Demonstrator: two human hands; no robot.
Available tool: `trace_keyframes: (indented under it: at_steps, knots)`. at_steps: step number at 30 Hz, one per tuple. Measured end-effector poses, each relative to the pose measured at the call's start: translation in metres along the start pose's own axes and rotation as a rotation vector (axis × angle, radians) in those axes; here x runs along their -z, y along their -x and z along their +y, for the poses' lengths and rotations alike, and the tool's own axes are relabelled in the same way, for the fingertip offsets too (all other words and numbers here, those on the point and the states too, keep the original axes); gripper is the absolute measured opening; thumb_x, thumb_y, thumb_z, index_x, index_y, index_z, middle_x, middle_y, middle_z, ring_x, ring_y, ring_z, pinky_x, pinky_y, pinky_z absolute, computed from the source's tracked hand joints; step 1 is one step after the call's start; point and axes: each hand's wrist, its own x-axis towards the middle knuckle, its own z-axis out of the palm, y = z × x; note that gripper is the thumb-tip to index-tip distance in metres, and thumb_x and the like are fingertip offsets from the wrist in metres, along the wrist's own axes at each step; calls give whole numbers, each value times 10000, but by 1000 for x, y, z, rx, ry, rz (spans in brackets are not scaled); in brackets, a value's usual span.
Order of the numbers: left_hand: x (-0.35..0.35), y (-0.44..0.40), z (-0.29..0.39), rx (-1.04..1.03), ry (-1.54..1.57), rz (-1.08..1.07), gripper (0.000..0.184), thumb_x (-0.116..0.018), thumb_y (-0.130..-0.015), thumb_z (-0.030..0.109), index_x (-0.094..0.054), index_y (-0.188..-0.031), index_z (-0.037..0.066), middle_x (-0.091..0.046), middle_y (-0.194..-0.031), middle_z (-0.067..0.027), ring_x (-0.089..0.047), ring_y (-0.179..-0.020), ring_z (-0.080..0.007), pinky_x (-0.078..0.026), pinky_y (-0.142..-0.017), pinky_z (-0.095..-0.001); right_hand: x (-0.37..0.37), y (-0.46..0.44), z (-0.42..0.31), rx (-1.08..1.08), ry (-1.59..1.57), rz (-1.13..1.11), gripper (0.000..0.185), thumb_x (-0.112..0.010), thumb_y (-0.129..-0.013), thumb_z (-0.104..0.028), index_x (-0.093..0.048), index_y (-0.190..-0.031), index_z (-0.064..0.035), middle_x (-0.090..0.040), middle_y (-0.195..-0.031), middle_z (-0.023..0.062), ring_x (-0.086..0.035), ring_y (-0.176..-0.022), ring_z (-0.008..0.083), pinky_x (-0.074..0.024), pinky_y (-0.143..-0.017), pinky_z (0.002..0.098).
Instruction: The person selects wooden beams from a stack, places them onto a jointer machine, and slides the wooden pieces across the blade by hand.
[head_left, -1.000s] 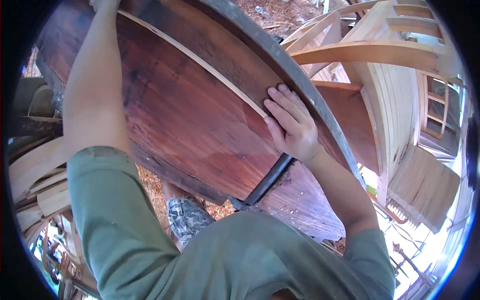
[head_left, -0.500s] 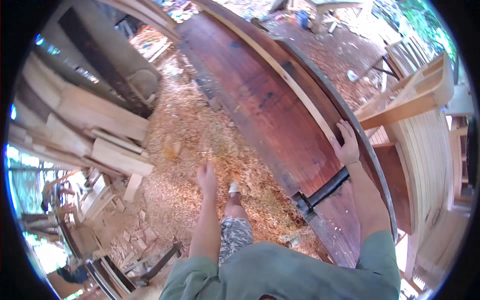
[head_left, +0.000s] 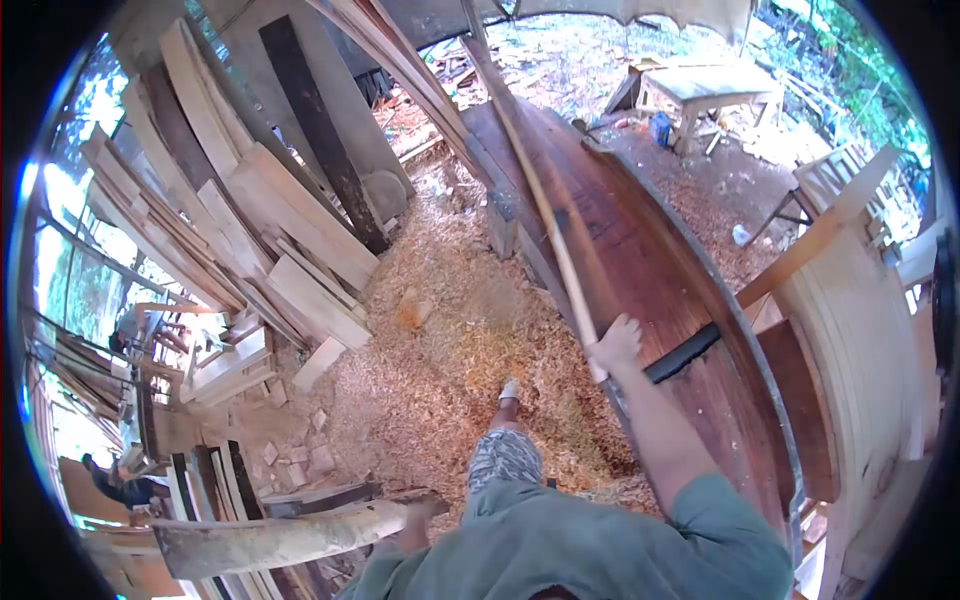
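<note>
My right hand (head_left: 618, 345) is closed round the near end of a long, thin wooden strip (head_left: 553, 225), some of its fingertips showing. The strip slants away over the left part of a broad reddish-brown slab (head_left: 655, 265). A black bar (head_left: 683, 352) lies across the slab just right of this hand. My left hand (head_left: 415, 522) is low in view, blurred, at the right end of a pale, curved length of wood (head_left: 285, 540). Its fingers do not show clearly, so I cannot make out a grip.
Wood shavings (head_left: 450, 310) cover the ground between the slab and pale boards (head_left: 300, 215) leaning at left. Stacked planks (head_left: 215, 480) stand at lower left. A rough wooden table (head_left: 705, 82) is at the back right, and large pale wooden panels (head_left: 850, 350) stand to the right.
My right hand and the strip have moved left across the slab. My left hand has gone down and back from over the shavings. The view has shifted, showing more at the far end.
</note>
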Motion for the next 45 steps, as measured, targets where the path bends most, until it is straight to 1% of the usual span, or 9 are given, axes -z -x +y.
trace_keyframes:
  at_steps: [2, 4, 10, 13, 18, 31, 35, 41, 45]
  knots:
    - [14, -26, 31, -160, -115, 144, 603, -575, -896, 544, -731, -1098, -3, -700, -1127, -274, -678, -1078, -407, -529, -904, -524, -19, 17, 34, 170, -315, -164, 989, -941, -561, -305, -469, -1342, 74, -599, -1265, 254, -604, -1190, 354, -497, -991, 471]
    - [34, -46, 81, -58, 386, 359, 667, -520, -905, 589, -742, -1034, -27, -711, -1047, -288, -683, -1044, -436, -522, -915, -531, -11, 58, 64, -62, -1016, -814, 673, -846, -732, -166, -570, -1303, 58, -699, -1151, 159, -699, -1000, 255, -554, -889, 387]
    - [128, 74, 200, -525, 778, 475, 501, -641, -915, 398, -709, -1010, -90, -725, -938, -267, -711, -926, -299, -523, -805, -429, -18, 195, 186, -226, -1898, -1077, 602, -607, -890, -305, -534, -1357, 69, -692, -1176, 185, -685, -1070, 288, -541, -943, 424]
    - [99, 64, 173, -515, 523, 312, 523, -632, -916, 383, -671, -1143, -87, -707, -1074, -295, -695, -1055, -326, -524, -870, -434, -1, 242, 214, -190, -2176, -1286, 832, -486, -876, -549, -453, -1404, 93, -630, -1136, 206, -647, -912, 330, -519, -753, 451]
    - [-13, 66, 64, -132, 157, 122, 620, -631, -905, 368, -542, -1386, -12, -623, -1275, -311, -606, -1222, -411, -501, -1009, -443, 2, 272, 292, -216, -2328, -1285, 876, -463, -873, -601, -432, -1406, 95, -595, -1133, 200, -596, -935, 308, -481, -725, 411]
    - [-246, 212, -117, 19, 223, 72, 573, -613, -889, 412, -623, -1288, 1, -617, -1278, -315, -590, -1232, -435, -485, -1026, -484, 6, 357, 290, -203, -2351, -1316, 799, -501, -919, -597, -452, -1446, 1, -565, -1302, 222, -612, -1034, 338, -521, -830, 456]
    - [-257, 217, -136, 35, 248, 61, 568, -603, -889, 416, -636, -1263, -10, -616, -1275, -319, -591, -1228, -438, -485, -1025, -487, 6, 366, 277, -275, -2448, -1535, 842, -514, -911, -616, -435, -1446, 30, -549, -1319, 223, -621, -1075, 340, -533, -848, 444]
    - [-242, 185, -93, -18, 235, 79, 565, -587, -889, 423, -654, -1226, -26, -614, -1272, -324, -593, -1222, -442, -484, -1023, -493, 13, 453, 283, -216, -2375, -1295, 872, -490, -898, -631, -417, -1453, 37, -565, -1275, 241, -589, -1036, 340, -502, -809, 476]
    - [-211, 147, -10, -488, -271, 82, 369, -578, -857, 273, -709, -1052, -11, -678, -1096, -283, -670, -1051, -401, -535, -898, -494, 20, 502, 340, -95, -2331, -1291, 896, -524, -887, -622, -420, -1446, 71, -581, -1268, 237, -616, -968, 335, -506, -796, 467]
